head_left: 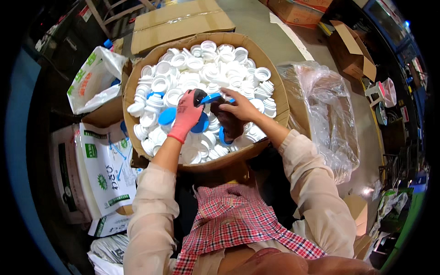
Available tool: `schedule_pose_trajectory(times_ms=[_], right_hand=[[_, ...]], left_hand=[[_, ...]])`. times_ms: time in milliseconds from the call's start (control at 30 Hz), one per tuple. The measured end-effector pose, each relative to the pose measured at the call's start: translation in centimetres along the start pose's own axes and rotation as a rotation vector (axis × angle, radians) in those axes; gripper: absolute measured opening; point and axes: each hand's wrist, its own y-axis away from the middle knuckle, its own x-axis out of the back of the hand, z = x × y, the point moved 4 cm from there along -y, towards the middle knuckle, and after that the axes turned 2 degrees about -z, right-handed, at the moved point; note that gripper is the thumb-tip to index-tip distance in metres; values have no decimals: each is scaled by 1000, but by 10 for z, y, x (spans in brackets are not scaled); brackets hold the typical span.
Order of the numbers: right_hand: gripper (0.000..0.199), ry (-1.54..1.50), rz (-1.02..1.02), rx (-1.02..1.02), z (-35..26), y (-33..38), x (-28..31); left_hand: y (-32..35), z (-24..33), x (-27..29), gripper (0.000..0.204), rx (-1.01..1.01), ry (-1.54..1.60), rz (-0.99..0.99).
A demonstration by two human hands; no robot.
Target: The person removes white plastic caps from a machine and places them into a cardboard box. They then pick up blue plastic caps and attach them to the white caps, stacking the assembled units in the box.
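Observation:
A large cardboard box in front of me is filled with white plastic caps. Over it, my left hand, in a pink glove with dark fingertips, is closed on the edge of a blue cap. My bare right hand is beside the cap's other end, its fingers closed round a dark brown, limp, cloth-like piece that hangs down over the caps. Whether those fingers also touch the blue cap is hard to make out. Loose blue discs lie among the white caps near my left hand.
A closed carton lies beyond the box. At left are a white plastic bag and printed white sacks. Clear plastic film covers a carton at right. An open cardboard box stands farther right, near shelving.

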Motion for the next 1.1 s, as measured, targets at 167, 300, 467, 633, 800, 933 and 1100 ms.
schedule_pose_trajectory(times_ms=[167, 300, 467, 633, 800, 933, 1100], right_hand=[[24, 236, 47, 150, -71, -14, -7], [29, 185, -69, 527, -121, -17, -24], [47, 861, 298, -26, 33, -66, 81], [37, 1095, 192, -280, 125, -63, 125], [30, -172, 145, 38, -12, -60, 83], [33, -1060, -124, -117, -96, -15, 46], [70, -392, -144, 80, -120, 20, 12]], left_hand=[[14, 5, 27, 42, 62, 1090, 106], [28, -17, 13, 63, 277, 1686, -56], [18, 21, 28, 64, 323, 2045, -144], [9, 24, 23, 75, 348, 2167, -200], [15, 16, 28, 77, 266, 2075, -283], [22, 17, 16, 74, 252, 1780, -284], [36, 51, 13, 61, 249, 1875, -331]])
